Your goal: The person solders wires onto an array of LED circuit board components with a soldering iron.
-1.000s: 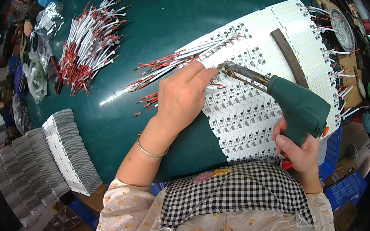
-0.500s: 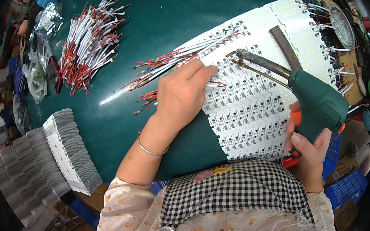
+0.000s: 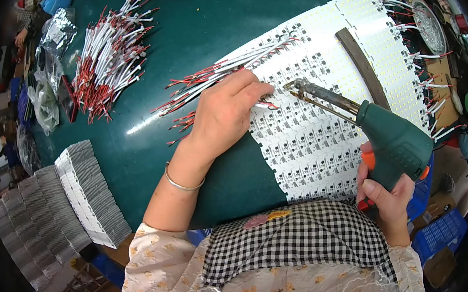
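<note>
My right hand [image 3: 387, 195] grips a green soldering gun [image 3: 399, 143] with orange parts, and its tip lies low over the white circuit boards [image 3: 316, 137], just right of my left fingertips. The boards lie side by side in a fanned sheet, with rows of black components. My left hand [image 3: 223, 113] is closed, thumb against forefinger, at the boards' left side. A short red-and-white wire [image 3: 265, 105] pokes out under its fingers, and the hand hides the rest. More red-and-white wires [image 3: 204, 79] lie beneath and beyond this hand, partly across the boards.
A heap of red-and-white wires [image 3: 116, 56] lies at the far left of the green table [image 3: 187, 25]. Stacked strips [image 3: 88, 195] stand at the left edge. A dark flat bar [image 3: 361, 67] rests on the boards; a round metal dish [image 3: 430, 27] is at the right.
The soldering gun has come left and slightly down, bringing its tip closer to my left fingers. My left hand has shifted a little to the left, still closed.
</note>
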